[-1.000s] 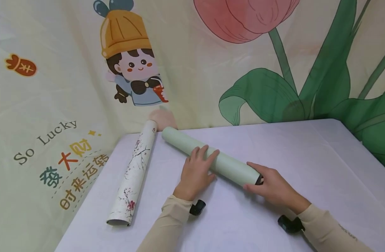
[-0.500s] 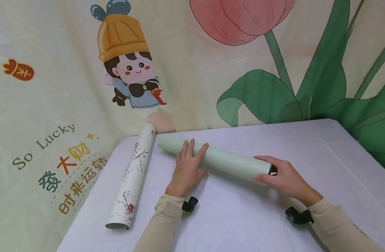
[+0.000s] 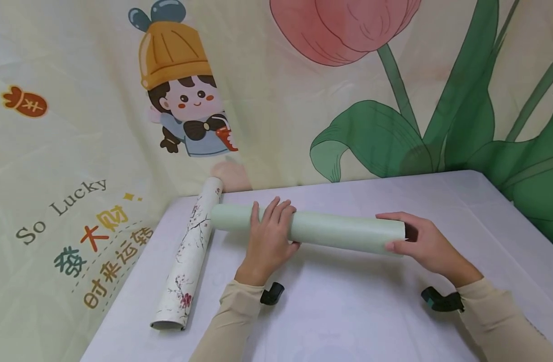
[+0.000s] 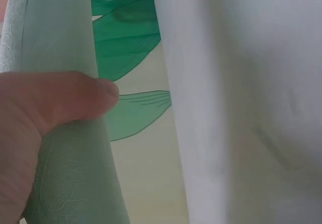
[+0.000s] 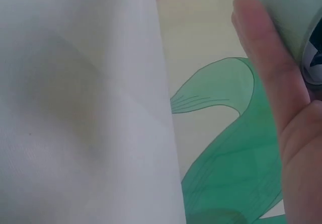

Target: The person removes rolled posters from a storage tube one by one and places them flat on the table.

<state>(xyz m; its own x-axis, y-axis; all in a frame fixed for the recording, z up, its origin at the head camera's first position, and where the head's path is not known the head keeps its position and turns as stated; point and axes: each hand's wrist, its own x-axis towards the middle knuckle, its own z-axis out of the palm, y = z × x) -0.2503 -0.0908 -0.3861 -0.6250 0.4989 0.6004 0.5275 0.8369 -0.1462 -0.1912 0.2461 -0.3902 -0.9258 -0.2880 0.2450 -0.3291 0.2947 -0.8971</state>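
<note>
A pale green wallpaper roll (image 3: pixel 340 231) is held nearly level, a little above the white-covered table, with its shadow below it. My left hand (image 3: pixel 268 241) grips it left of the middle, fingers over the top. In the left wrist view the thumb (image 4: pixel 70 95) lies across the textured green surface. My right hand (image 3: pixel 432 246) holds the right end, thumb in front and fingers behind. The dark hollow of that end shows in the right wrist view beside a finger (image 5: pixel 271 58). The roll's left end overlaps a white wallpaper roll (image 3: pixel 190 261) in the head view; contact cannot be told.
The white roll, printed with plum-blossom branches, lies lengthwise on the left of the table (image 3: pixel 331 311). Behind the table hangs a printed cloth (image 3: pixel 267 100) with a tulip, a cartoon child and lettering. A small black camera sits at each wrist.
The green roll has turned from a slant to nearly level and come up off the table. Its right end has moved right and away with my right hand; the left hand has shifted slightly left.
</note>
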